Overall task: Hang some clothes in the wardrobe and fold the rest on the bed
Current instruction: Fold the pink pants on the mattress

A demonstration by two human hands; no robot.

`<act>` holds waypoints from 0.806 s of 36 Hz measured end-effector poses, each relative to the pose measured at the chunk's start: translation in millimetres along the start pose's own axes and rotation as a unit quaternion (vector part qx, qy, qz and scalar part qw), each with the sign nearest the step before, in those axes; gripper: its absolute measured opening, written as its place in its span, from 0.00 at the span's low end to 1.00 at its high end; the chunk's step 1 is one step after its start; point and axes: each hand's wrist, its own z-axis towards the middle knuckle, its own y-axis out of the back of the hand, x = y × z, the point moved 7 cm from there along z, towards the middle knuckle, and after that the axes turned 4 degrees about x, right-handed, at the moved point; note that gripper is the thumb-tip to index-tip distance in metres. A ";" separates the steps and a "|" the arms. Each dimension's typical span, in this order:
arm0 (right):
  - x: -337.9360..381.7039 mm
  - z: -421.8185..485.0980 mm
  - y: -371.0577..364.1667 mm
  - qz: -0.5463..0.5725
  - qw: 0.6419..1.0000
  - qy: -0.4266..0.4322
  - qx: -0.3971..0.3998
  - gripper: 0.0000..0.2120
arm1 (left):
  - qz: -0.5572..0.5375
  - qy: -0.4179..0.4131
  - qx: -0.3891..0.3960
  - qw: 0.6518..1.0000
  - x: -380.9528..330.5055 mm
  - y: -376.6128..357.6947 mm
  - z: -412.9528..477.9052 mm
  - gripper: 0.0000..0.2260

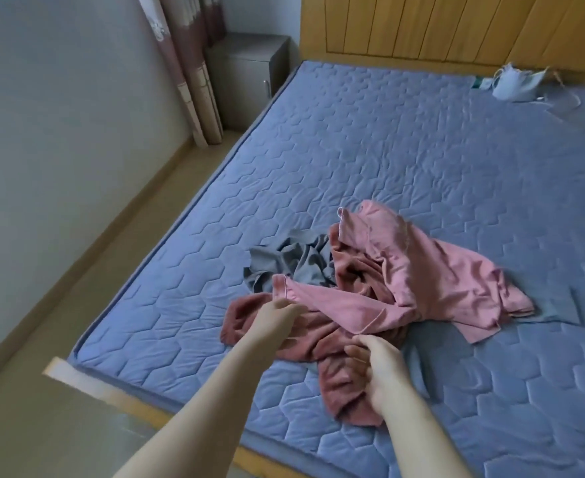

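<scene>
A heap of clothes lies on the blue quilted bed. On top is a light pink garment, spread toward the right. Under it lie a darker rust-pink garment and a crumpled grey garment at the back left. My left hand pinches the pink garment's near-left edge. My right hand grips the same pink garment lower down, at its near edge above the rust-pink cloth. Both arms reach in from the bottom of the view.
A white bag with loose straps lies at the bed's far right by the wooden headboard. A grey bedside cabinet and a curtain stand at the far left. Floor runs along the bed's left side.
</scene>
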 end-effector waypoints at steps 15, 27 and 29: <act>-1.9 125.2 41.8 -0.006 0.992 -0.102 -0.077 0.07 | 0.138 0.108 0.007 0.985 41.1 -46.0 120.3 0.04; -16.9 187.2 71.4 -0.008 0.978 -0.154 -0.143 0.06 | 0.366 0.109 0.076 0.921 77.5 -82.3 198.1 0.11; -20.9 194.3 76.6 -0.019 0.974 -0.153 -0.167 0.03 | 0.428 0.099 0.106 0.892 89.7 -89.5 209.0 0.13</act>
